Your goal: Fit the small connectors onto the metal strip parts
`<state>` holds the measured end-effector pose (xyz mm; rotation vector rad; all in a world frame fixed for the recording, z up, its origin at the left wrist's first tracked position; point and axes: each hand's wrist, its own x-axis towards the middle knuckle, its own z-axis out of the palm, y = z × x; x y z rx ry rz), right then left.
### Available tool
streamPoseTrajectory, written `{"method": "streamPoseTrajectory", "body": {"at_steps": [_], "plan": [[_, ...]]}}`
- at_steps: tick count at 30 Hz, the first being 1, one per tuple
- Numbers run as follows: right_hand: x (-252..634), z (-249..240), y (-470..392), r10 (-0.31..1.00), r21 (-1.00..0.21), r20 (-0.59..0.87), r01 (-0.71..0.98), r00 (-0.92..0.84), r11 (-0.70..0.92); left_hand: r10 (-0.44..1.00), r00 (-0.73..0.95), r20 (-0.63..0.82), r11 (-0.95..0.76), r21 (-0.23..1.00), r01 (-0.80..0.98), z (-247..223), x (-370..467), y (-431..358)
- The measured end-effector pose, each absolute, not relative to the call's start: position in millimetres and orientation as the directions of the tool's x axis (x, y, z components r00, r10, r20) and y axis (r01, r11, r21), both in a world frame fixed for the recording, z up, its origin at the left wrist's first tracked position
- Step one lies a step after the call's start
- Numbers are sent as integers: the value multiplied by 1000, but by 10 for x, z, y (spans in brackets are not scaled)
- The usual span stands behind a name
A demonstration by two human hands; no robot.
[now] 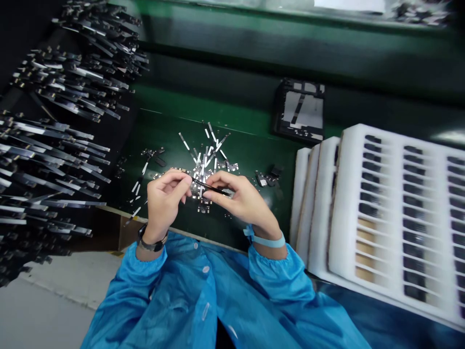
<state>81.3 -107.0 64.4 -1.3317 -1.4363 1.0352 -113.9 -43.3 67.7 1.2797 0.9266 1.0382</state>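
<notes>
My right hand [242,198] grips a pair of black tweezers [209,186] between thumb and fingers, with the tips pointing left. My left hand [167,191] is closed in a pinch right at the tweezer tips. What it pinches is too small and too covered by the fingers to name. Below and beyond both hands lies a loose pile of small flex cables [203,162], thin strips with silvery faces and dark connector ends. Part of this pile is hidden by my fingers.
Dense bundles of similar strips [54,160] jut in from the left. White foam trays [390,203] with slotted dark parts lean at the right. A black tray [301,109] sits at the back of the green table [247,145]. Small dark parts [269,178] lie right of my hands.
</notes>
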Motion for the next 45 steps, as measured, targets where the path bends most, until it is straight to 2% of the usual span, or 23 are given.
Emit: {"method": "streamPoseTrajectory", "body": {"at_steps": [4,9,16,20,29,33,35,39,45], "plan": [[975,599,-1163,999,-960,45,275,1,43,967,253,0,28,994,-104,671,-1153,-401],[1192,546,-1351,996,-975,-24,220,81,-41,978,207,-20,46,991,-122,664,-1145,-364],[1303,489,-1516,989,-999,-24,27,145,-28,980,198,-20,50,988,-148,702,-1104,-353],[1297,460,-1509,992,-999,10,-38,124,15,982,186,-16,45,987,-152,708,-1103,-351],[1307,443,-1452,1000,-999,20,-36,15,21,984,179,-11,40,986,-161,658,-1161,-333],[1304,412,-1453,996,-979,85,-185,-14,81,983,177,-56,87,982,-170,611,-1172,-296],[1248,420,-1430,993,-965,108,-236,49,117,980,178,-91,123,976,-178,588,-1155,-283],[1103,472,-1244,959,-954,144,-222,243,199,979,136,-150,173,968,-180,557,-1098,-261],[1063,612,-965,940,-918,311,-209,140,335,975,132,-179,201,963,-177,568,-1075,-203]]}}
